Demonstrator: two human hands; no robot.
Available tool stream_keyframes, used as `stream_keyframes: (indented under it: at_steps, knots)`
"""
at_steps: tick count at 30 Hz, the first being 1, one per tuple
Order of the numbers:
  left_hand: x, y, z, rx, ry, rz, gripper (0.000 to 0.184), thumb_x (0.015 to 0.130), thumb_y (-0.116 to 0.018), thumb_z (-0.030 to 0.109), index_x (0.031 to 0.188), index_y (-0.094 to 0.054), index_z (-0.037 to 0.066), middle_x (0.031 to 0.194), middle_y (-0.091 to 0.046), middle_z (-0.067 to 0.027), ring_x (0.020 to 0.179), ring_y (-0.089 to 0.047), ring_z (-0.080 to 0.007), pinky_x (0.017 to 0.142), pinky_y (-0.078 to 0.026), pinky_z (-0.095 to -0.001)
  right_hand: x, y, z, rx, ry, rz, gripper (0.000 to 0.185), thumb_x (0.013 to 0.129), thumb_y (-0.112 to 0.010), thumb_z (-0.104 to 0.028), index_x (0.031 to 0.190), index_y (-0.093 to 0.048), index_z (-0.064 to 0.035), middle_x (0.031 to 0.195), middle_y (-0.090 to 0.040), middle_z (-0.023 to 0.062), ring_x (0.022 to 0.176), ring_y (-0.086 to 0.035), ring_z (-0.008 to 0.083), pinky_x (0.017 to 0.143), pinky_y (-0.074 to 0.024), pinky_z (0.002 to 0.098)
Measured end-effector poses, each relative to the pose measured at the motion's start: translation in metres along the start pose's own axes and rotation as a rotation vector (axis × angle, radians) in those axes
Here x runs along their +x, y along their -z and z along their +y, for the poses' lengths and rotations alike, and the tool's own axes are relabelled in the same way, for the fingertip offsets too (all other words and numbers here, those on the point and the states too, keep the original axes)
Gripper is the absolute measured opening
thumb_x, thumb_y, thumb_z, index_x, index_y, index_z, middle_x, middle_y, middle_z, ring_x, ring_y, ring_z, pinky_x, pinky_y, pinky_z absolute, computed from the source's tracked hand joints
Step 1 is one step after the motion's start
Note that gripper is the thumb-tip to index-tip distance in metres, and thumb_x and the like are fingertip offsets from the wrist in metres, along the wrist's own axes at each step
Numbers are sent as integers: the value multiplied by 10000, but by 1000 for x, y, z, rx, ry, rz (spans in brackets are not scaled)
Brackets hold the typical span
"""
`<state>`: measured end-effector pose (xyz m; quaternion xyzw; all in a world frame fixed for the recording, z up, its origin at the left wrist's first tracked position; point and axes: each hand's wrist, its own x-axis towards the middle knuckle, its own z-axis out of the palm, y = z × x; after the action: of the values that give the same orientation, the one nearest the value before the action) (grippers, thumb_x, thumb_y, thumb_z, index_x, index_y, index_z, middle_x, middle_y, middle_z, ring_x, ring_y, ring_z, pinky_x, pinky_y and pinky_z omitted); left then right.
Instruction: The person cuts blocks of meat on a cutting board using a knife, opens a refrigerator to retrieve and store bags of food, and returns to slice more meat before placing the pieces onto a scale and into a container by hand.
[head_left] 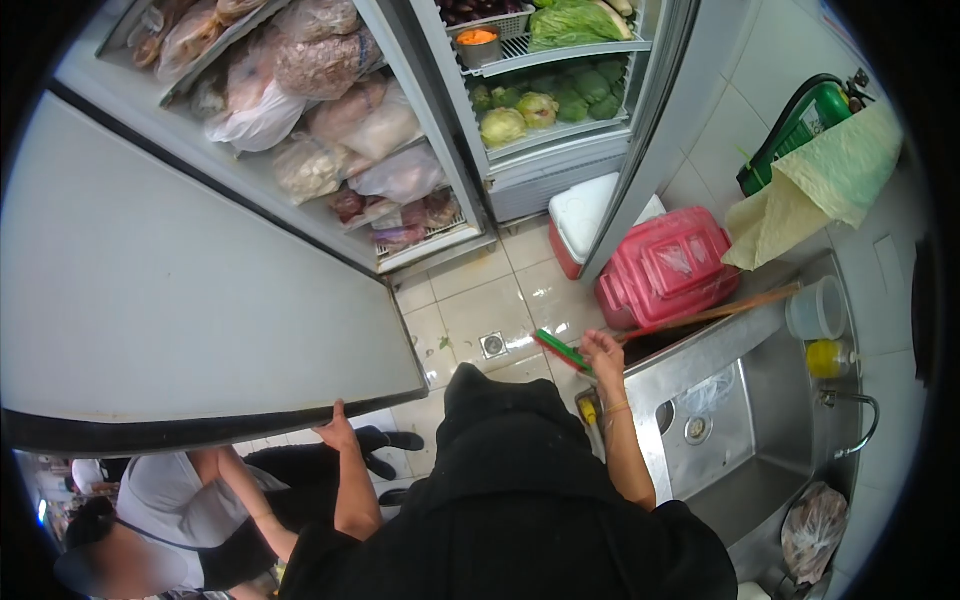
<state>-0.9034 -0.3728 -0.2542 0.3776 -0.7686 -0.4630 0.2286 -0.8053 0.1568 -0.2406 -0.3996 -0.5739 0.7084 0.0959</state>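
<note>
My left hand (338, 430) grips the lower edge of a wide grey door (200, 270), which stands swung out from an upright freezer (375, 265). Bagged meat and other wrapped food (330, 110) fill the freezer's shelves. My right hand (604, 358) hovers by the sink's front corner, its fingers loosely bent and partly apart, with nothing visible in them. Behind it in view is a green and red broom head (562, 349). A wooden stick (740, 307) slants from near there towards the wall; whether the two join is hidden by my hand.
A second fridge (550, 160) stands open with vegetables. A red lidded bin (670, 265) and a white-lidded cooler (585, 215) sit beside its door. The steel sink (640, 400) is on the right. A co-worker (180, 500) is at lower left. The tiled floor has a drain (493, 345).
</note>
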Motion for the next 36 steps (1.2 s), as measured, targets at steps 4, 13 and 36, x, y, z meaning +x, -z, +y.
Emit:
stream_keyframes:
  at_steps: [4, 13, 36]
  knots:
    - [-1, 5, 9, 29, -3, -13, 933, 679, -894, 310, 1399, -416, -41, 1336, -578, -233, 1222, -569, -339, 1064, -428, -389, -8, -6, -6, -14, -37, -17, 282, 909, -694, -173, 1157, -653, -47, 1014, -679, 36, 851, -658, 140, 688, -486, 268]
    - [26, 9, -30, 456, 40, 126, 964, 682, -826, 538, 1347, -481, -69, 1248, -618, -280, 1166, -593, -395, 1025, -445, -417, -19, -39, -9, -177, -10, -77, 267, 894, -719, -195, 1120, -678, -60, 963, -679, 30, 843, -645, 130, 727, -506, 277]
    - [-105, -163, 24, 704, -403, -1252, 861, 745, -728, 573, 1315, -536, -44, 1180, -648, -259, 1072, -631, -385, 961, -481, -450, -101, -42, 49, -211, -16, 415, 346, 774, -753, -322, 1007, -715, -69, 984, -731, 116, 949, -697, 258, 863, -534, 350]
